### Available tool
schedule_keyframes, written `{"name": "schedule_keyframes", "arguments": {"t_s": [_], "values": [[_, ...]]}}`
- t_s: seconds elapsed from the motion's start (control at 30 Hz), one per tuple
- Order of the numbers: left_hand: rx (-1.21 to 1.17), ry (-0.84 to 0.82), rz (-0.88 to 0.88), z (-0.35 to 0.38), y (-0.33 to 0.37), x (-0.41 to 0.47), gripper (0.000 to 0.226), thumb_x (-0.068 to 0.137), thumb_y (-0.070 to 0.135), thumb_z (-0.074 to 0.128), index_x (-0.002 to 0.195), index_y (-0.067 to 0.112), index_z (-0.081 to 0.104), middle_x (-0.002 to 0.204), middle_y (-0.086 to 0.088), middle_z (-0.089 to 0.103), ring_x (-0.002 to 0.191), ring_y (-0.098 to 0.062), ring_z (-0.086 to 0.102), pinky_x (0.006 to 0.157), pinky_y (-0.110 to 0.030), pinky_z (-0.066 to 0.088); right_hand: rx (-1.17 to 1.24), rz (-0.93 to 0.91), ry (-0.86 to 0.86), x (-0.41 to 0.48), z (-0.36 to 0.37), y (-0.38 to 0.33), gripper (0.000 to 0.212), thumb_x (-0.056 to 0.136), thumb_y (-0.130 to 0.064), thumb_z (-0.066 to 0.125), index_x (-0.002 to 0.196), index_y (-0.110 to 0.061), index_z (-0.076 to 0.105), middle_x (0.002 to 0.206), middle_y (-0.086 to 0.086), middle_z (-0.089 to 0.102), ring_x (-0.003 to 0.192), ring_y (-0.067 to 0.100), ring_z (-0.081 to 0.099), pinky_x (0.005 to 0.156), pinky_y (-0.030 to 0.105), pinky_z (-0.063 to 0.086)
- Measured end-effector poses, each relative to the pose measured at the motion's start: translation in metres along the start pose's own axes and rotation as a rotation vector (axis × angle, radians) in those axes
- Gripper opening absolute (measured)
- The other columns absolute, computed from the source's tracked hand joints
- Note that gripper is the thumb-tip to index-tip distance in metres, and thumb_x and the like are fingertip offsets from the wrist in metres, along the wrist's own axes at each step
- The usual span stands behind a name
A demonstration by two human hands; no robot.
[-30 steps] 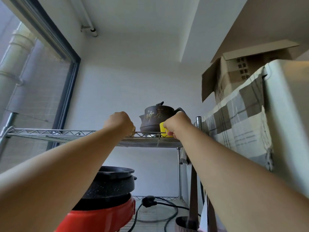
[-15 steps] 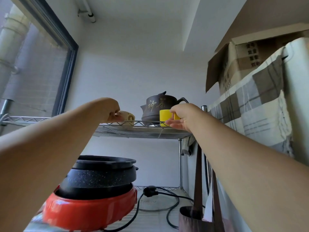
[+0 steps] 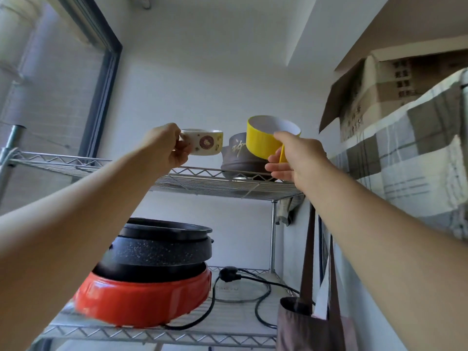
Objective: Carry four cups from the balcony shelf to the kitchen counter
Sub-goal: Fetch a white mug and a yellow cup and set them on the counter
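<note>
My left hand (image 3: 167, 145) grips the handle of a cream cup (image 3: 205, 142) with a round brown emblem, held a little above the top wire shelf (image 3: 197, 182). A yellow ribbed cup (image 3: 266, 139) with a white inside is in my right hand (image 3: 296, 155), held by its handle and tilted, lifted above the shelf. Between and behind the two cups a brown clay teapot (image 3: 238, 160) stands on the shelf, partly hidden by them.
On the lower shelf sits a red electric hot pot (image 3: 144, 297) with black pans stacked on it, and a black power cord (image 3: 243, 287). A checked cloth (image 3: 410, 163) covers a tall appliance at right, with a cardboard box (image 3: 395, 84) above. A window frame (image 3: 101, 92) is at left.
Both hands have lifted their cups off the top shelf and drawn them toward me; the yellow cup now tilts. My view has dropped, showing more of the lower shelf.
</note>
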State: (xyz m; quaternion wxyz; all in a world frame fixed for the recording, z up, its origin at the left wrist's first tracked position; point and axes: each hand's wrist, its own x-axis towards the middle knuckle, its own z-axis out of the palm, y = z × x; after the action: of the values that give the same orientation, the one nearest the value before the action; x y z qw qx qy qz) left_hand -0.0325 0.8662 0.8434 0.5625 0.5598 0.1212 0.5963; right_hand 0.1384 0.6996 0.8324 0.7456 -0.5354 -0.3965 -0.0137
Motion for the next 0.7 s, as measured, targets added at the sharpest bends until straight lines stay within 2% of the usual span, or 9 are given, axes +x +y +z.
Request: {"name": "schedule_keyframes", "arguments": {"t_s": [0.13,0.37,0.5,0.6,0.7], "values": [[-0.148,-0.069,0.004,-0.012,-0.022,-0.027,0.026,0.087,0.009,0.041,0.061,0.011,0.040,0.059,-0.006,0.044,0.041,-0.016,0.048,0.039,-0.016,0.040,-0.016,-0.049,0.004,-0.037,-0.018,0.001,0.035,0.081,-0.040,0.065,0.067,-0.009,0.059,0.049,0.002,0.070,0.042,0.017,0.070,0.038,0.023,0.051],[-0.328,-0.194,-0.062,-0.037,-0.060,-0.080,0.029,0.087,0.010,0.046,0.059,0.013,0.039,0.051,-0.003,0.047,0.039,-0.017,0.051,0.039,-0.019,0.041,-0.088,-0.073,0.001,-0.113,-0.052,0.020,0.035,0.083,-0.042,0.067,0.064,-0.012,0.062,0.057,0.005,0.073,0.043,0.020,0.069,0.041,0.024,0.051],[-0.338,-0.269,-0.105,-0.053,-0.093,-0.125,0.033,0.092,0.014,0.046,0.059,0.012,0.044,0.047,0.000,0.050,0.039,-0.015,0.052,0.038,-0.019,0.043,-0.120,-0.012,0.002,-0.171,-0.070,0.047,0.037,0.083,-0.040,0.067,0.057,-0.014,0.063,0.057,0.006,0.072,0.040,0.020,0.067,0.037,0.023,0.050],[-0.358,-0.340,-0.149,-0.067,-0.128,-0.163,0.046,0.093,0.013,0.044,0.048,0.015,0.055,0.047,-0.001,0.051,0.040,-0.015,0.050,0.040,-0.019,0.044,-0.130,0.069,-0.002,-0.218,-0.082,0.077,0.039,0.085,-0.038,0.066,0.051,-0.018,0.067,0.056,0.007,0.071,0.037,0.020,0.065,0.036,0.026,0.051],[-0.347,-0.372,-0.213,-0.078,-0.170,-0.200,0.048,0.091,0.012,0.044,0.045,0.018,0.056,0.049,-0.001,0.049,0.041,-0.015,0.048,0.041,-0.019,0.042,-0.164,0.159,0.006,-0.267,-0.094,0.112,0.040,0.086,-0.035,0.064,0.048,-0.023,0.069,0.056,0.007,0.071,0.036,0.020,0.064,0.036,0.026,0.051]]}}
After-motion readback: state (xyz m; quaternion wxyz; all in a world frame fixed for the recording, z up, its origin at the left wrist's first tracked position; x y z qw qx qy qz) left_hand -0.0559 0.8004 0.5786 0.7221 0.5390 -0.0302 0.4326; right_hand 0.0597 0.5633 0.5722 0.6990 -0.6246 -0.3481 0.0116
